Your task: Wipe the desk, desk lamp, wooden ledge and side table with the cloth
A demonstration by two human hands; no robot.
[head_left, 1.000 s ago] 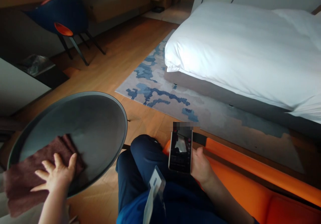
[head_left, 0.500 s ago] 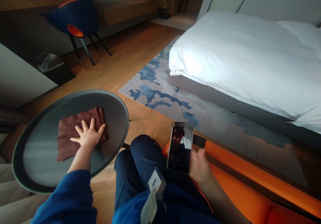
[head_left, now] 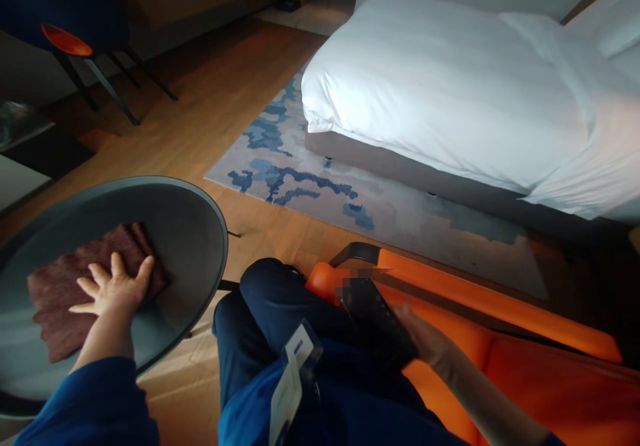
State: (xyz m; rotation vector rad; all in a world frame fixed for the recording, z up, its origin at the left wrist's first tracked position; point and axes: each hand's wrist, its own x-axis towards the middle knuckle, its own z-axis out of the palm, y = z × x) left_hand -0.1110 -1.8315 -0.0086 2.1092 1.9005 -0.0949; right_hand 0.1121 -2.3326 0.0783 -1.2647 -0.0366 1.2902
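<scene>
Seen from above, a seated person's left hand (head_left: 113, 293) lies open, palm down with fingers spread, on a folded dark brown cloth (head_left: 63, 293). The cloth rests around the middle of a round, dark worktop (head_left: 193, 253), clear of its far and right edges; the left edge runs out of view. The right hand (head_left: 423, 336) is closed around a smartphone (head_left: 380, 329), tilted above the lap and beside an orange seat (head_left: 560, 386); what its dark face shows cannot be made out.

For good work with the cloth, even pressure through the whole palm and all the fingers seems best, because the thumb side sits close to the layered fold at the cloth's right end and could leave the left end trailing or bunching. Smooth, overlapping strokes, curving along the raised rim at the edges, should suit the round shape. Pushing past the rim could let the cloth droop over it. The phone is best kept well away from the sweeping arm.

Compared with half a second ago, the cloth lies farther from the worktop's right edge and nearer its left, with the same spread hand on top. The phone, then more upright with a bright picture showing, now leans over and looks dark. The whole view has swung toward the bed (head_left: 425, 79).
</scene>
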